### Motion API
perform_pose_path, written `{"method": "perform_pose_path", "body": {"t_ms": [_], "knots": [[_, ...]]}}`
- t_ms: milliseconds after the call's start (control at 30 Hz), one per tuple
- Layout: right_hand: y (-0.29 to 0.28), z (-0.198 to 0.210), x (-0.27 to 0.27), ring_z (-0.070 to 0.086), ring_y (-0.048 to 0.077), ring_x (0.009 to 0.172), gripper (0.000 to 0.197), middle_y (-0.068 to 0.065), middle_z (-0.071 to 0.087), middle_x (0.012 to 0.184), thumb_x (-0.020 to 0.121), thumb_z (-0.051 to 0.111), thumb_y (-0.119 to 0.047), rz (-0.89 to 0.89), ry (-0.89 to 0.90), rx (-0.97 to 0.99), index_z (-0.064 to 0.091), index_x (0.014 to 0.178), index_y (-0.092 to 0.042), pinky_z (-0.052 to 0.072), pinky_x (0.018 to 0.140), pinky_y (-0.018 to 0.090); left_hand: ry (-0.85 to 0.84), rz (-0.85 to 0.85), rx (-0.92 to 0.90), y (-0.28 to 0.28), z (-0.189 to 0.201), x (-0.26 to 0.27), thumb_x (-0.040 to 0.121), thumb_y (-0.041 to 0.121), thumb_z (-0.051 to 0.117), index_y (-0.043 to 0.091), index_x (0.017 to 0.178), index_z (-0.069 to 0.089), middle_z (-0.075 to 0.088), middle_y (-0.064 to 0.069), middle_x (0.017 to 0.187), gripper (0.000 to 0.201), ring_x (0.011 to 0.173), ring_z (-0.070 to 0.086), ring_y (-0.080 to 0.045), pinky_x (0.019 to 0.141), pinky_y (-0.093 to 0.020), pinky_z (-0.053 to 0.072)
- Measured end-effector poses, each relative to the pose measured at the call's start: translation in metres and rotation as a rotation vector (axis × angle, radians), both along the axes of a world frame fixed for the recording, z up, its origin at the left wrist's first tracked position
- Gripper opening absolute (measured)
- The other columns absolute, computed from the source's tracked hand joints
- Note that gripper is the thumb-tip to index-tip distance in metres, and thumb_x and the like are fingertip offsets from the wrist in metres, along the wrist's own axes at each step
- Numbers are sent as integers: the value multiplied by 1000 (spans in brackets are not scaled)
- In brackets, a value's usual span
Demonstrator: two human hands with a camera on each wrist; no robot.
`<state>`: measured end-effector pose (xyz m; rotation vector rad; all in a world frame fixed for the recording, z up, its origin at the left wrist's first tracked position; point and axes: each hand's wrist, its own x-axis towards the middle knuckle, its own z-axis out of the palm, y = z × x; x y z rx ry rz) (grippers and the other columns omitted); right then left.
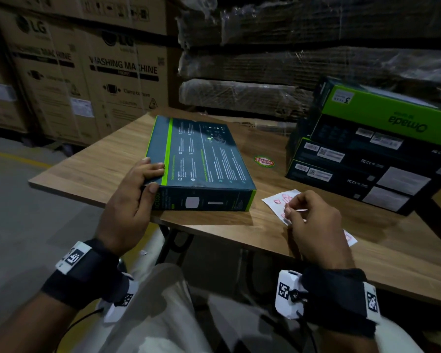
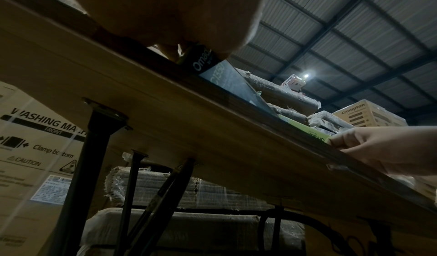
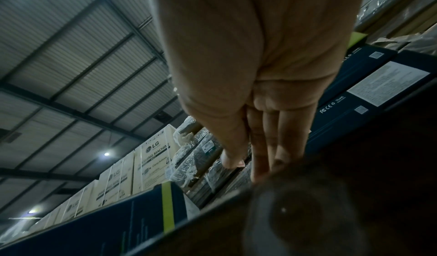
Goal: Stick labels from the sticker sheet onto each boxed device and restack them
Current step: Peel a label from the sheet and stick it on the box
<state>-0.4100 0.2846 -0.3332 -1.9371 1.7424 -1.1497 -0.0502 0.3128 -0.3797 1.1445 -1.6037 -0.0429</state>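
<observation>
A flat dark device box [image 1: 201,159] with a green stripe lies on the wooden table [image 1: 99,169]. My left hand [image 1: 152,177] grips its near left corner, fingers on top and thumb on the front side; the left wrist view shows that box corner [image 2: 203,62] under the thumb. To the right lies the white sticker sheet [image 1: 281,198] with red labels. My right hand [image 1: 289,212] is curled over it and pinches a thin white label [image 1: 301,210] seen edge-on. In the right wrist view the fingers [image 3: 260,159] point down at the table, and the label is hidden.
A stack of several dark and green boxes [image 1: 367,159] stands at the table's right rear. A round red-and-green sticker [image 1: 264,161] is on the tabletop between box and stack. Large cartons [image 1: 87,72] and wrapped cardboard bundles [image 1: 239,98] stand behind. The table's near edge is close to my legs.
</observation>
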Motion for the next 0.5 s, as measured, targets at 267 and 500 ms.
{"method": "perform_pose_path", "body": {"t_ms": [267, 500], "knots": [[14, 21, 43, 65, 4, 84, 16, -14, 68, 85, 98, 71, -16, 212, 15, -199, 63, 88, -27, 50, 73, 24, -31, 16, 16, 1, 7, 3, 109, 20, 47, 5, 135, 64, 65, -3, 143, 35, 155, 44, -19, 127, -42, 36], [10, 28, 101, 51, 19, 97, 12, -7, 55, 98, 96, 70, -17, 426, 194, -284, 61, 92, -23, 45, 83, 41, -2, -3, 30, 5, 10, 3, 108, 17, 50, 7, 135, 65, 66, -1, 144, 32, 155, 43, -16, 128, -39, 35]]}}
